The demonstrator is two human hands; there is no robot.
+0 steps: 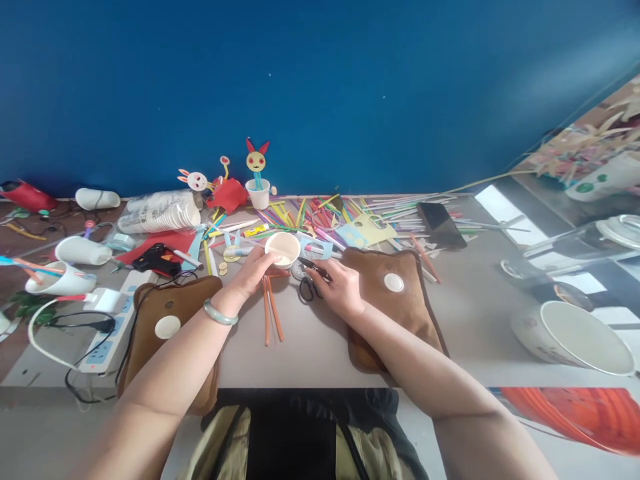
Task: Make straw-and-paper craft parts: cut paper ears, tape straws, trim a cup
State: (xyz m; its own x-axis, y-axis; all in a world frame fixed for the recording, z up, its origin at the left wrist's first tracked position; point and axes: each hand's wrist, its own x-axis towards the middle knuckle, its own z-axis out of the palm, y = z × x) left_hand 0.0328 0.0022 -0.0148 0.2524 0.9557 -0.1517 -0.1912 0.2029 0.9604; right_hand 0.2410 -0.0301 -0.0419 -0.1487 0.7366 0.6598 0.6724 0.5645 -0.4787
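A white paper cup is in the grip of my left hand, its open mouth turned up toward me and my thumb over the rim. My right hand is closed around a slim black tool pointing toward the cup; its exact kind is unclear. Black scissor handles show on the table just below that hand. Between my hands, two orange-brown strips hang or lie below the cup; I cannot tell whether they are attached. A small round silvery object is partly hidden beside the cup.
Brown cushion-like warmers lie under both forearms. Colored sticks, cut paper and a phone spread behind. Left are stacked cups, a glue gun and a corded power strip. A bowl stands right.
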